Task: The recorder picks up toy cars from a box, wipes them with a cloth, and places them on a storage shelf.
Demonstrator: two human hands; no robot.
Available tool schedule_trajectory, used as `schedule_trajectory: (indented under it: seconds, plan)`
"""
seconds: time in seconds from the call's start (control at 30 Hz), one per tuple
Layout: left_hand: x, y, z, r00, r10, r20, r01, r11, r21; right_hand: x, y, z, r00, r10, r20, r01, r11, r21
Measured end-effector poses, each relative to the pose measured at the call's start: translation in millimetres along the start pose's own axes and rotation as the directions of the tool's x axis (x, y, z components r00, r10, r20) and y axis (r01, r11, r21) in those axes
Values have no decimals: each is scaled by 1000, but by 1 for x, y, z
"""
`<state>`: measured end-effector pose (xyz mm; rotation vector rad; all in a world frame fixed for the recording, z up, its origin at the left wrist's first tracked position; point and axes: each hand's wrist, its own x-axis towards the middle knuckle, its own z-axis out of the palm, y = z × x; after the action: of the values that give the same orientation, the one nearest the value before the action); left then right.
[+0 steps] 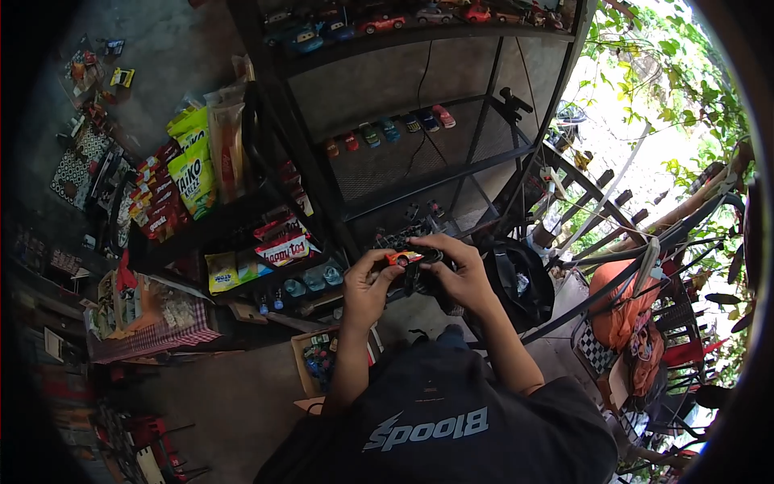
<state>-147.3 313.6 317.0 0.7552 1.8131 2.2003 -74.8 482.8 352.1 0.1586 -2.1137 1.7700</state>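
Observation:
A red and yellow toy car is held between my two hands in front of my chest. My left hand grips one end with thumb and fingertips. My right hand pinches the other end between thumb and index finger. Dark small items lie behind and below the car, too shaded to name. Beyond my hands, a row of small toy cars stands on a mesh shelf of a black metal rack. More toy cars, among them a red one, stand on the upper shelf.
Snack packets and water cups fill shelves at the left. A cardboard box holding small items sits on the floor beside my left forearm. At the right are a black bag, a metal railing and an orange bag.

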Motion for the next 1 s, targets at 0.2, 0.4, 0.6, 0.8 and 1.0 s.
schedule_trajectory:
  seconds: [0.2, 0.4, 0.6, 0.8, 1.0]
  plan:
    - [7, -3, 12, 999, -41, -27, 41, 999, -14, 0, 9, -2, 1000, -26, -15, 24, 992, -123]
    - [21, -4, 39, 987, -119, -103, 98, 976, -194, -4, 26, -20, 994, 89, -59, -78, 984, 160]
    - [29, -21, 89, 944, -253, -212, 184, 937, -297, -8, 49, -50, 980, 89, -179, -43, 968, 246]
    - [44, -23, 141, 968, -237, -81, 218, 958, -187, -4, 67, -111, 958, 98, -271, -14, 955, 295]
    - [59, -17, 176, 993, -119, -22, 117, 990, -76, 1, 72, -147, 946, 135, -295, -8, 918, 396]
